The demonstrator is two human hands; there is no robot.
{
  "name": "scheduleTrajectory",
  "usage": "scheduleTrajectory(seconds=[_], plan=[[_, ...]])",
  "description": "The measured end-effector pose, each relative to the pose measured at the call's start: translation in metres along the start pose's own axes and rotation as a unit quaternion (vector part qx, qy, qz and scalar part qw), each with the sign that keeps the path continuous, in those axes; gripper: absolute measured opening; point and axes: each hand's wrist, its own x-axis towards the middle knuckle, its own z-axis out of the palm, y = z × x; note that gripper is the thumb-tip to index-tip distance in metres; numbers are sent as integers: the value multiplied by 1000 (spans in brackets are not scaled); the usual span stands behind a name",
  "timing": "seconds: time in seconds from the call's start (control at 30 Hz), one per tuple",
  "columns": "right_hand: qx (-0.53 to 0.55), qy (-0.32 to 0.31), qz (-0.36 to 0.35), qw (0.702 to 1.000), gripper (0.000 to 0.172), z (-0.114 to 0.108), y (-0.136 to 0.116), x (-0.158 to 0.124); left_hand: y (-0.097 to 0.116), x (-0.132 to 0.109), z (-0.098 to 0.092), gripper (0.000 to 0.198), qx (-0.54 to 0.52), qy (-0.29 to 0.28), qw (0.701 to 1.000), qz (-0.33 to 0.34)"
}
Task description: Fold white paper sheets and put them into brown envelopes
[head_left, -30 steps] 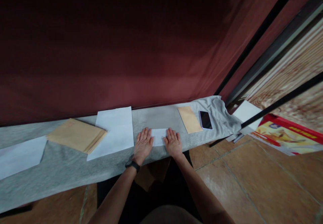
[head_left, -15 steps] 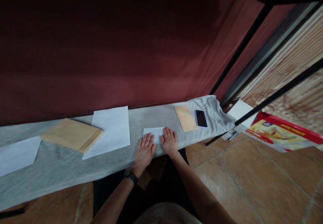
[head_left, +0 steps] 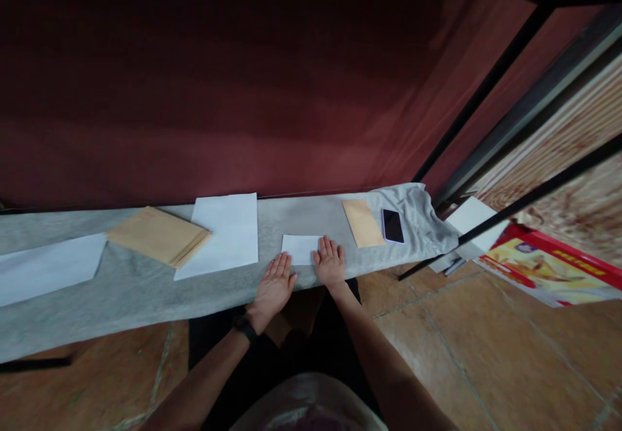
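A small white sheet of paper [head_left: 300, 248], seemingly folded, lies on the grey cloth in front of me. My right hand [head_left: 330, 262] rests flat on its right end, fingers stretched out. My left hand [head_left: 273, 285] lies flat by the near left corner of the paper, fingers extended and thumb apart, with nothing held. To the right, a single tan envelope [head_left: 363, 223] lies flat. Left of my hands, a larger white sheet [head_left: 232, 236] is partly covered by a stack of brown envelopes [head_left: 156, 235].
The narrow table is covered by a grey cloth [head_left: 146, 298]. A phone [head_left: 393, 226] lies near its right end, and more white paper [head_left: 48, 269] at far left. A dark red wall stands behind. Black metal bars [head_left: 539, 196] and a red-yellow box [head_left: 554, 266] are at right.
My left hand has slid left and back off the small white paper, uncovering its left part. My right hand stays on the paper. The view has shifted slightly.
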Motion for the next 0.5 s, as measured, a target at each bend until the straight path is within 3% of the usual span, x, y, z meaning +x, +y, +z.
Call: scheduleTrajectory(seconds=[0.17, 0.33, 0.5], plan=[[-5, -2, -1, 1000, 54, 0, 1, 0, -4, -5, -1, 62, 22, 11, 999, 39], [-1, -5, 1, 1000, 56, 0, 2, 0, -9, -6, -6, 58, 29, -13, 993, 116], [8, -7, -5, 1000, 56, -1, 3, -1, -10, -6, -7, 61, 18, -20, 991, 132]])
